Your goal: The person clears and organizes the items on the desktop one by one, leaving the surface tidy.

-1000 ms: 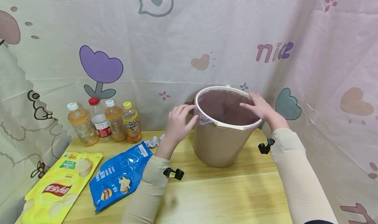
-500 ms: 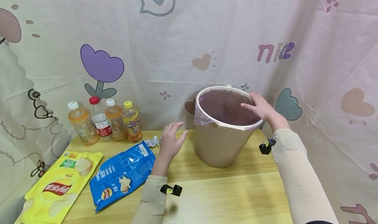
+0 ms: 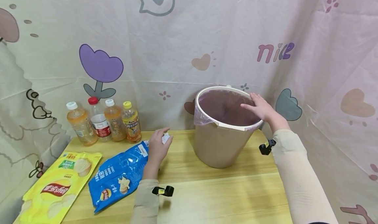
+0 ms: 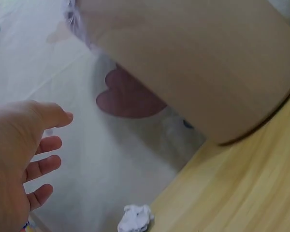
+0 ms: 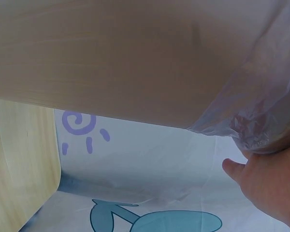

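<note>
OK, paper ball [image 4: 135, 219] nr L hand [image 3: 157, 147]

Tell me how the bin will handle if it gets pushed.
The bin is probably light for its size, since only the liner shows inside. Pushed high, near the rim, it may tip rather than slide, because its body narrows downward. The thin, loosely overhanging liner could slip or bunch if pressed.

Left hand [image 3: 158, 148] is withdrawn from the rim [image 3: 231, 126] of the bin [image 3: 218, 146] and carried leftward; the upper right corner of the blue chip bag [image 3: 118, 178] is now partly covered, and more of one crumpled paper ball [image 3: 166, 138] is exposed.
</note>
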Action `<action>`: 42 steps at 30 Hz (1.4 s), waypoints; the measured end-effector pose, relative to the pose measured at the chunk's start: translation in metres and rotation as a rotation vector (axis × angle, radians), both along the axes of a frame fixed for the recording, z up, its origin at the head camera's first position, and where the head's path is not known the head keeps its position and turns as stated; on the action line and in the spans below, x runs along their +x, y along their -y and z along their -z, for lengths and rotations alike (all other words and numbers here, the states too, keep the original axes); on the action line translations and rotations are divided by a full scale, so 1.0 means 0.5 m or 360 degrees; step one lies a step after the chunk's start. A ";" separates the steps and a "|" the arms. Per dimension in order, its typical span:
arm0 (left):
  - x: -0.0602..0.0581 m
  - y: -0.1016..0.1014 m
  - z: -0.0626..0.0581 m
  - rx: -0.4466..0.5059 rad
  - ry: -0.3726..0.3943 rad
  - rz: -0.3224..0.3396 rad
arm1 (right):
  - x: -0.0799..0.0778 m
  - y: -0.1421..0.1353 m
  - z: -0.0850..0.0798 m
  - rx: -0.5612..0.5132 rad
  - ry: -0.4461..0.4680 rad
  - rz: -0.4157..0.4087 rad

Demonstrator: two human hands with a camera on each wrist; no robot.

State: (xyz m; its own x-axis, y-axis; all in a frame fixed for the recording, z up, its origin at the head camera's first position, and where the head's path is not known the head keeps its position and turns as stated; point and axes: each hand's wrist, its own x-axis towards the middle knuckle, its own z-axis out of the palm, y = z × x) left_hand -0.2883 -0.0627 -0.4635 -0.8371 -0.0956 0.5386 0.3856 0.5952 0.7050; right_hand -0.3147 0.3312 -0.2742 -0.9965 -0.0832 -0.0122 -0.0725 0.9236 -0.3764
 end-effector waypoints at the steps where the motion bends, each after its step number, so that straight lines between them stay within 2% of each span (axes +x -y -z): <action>1: -0.003 0.005 0.003 -0.0006 0.0027 -0.0010 | 0.000 0.000 0.000 0.0002 -0.0002 0.0001; 10: -0.023 0.039 0.035 -0.0075 0.0356 -0.0071 | -0.004 -0.005 0.003 -0.0008 -0.0030 -0.0008; 14: -0.031 0.056 0.052 -0.0124 0.0461 -0.0113 | -0.007 -0.005 0.005 -0.0004 -0.0049 -0.0018; 20: -0.041 0.078 0.071 -0.0154 0.0533 -0.0153 | -0.007 -0.002 0.001 -0.0019 -0.0043 -0.0016; 29: -0.051 0.101 0.084 -0.0237 0.0672 -0.0187 | -0.007 0.003 -0.001 -0.0027 -0.0028 0.0005; 35: -0.064 0.117 0.095 -0.0328 0.0701 -0.0169 | -0.007 -0.001 0.004 -0.0021 -0.0030 0.0006; 42: -0.072 0.134 0.092 -0.0438 0.0824 -0.0123 | -0.004 -0.001 0.001 -0.0037 -0.0032 0.0004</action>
State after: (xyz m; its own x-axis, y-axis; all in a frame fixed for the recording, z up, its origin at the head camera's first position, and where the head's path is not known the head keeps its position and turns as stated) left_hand -0.3241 -0.1298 -0.5095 -0.9939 -0.0812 0.0751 -0.0193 0.7956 0.6055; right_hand -0.3165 0.3318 -0.2745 -0.9967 -0.0807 0.0097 -0.0780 0.9147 -0.3965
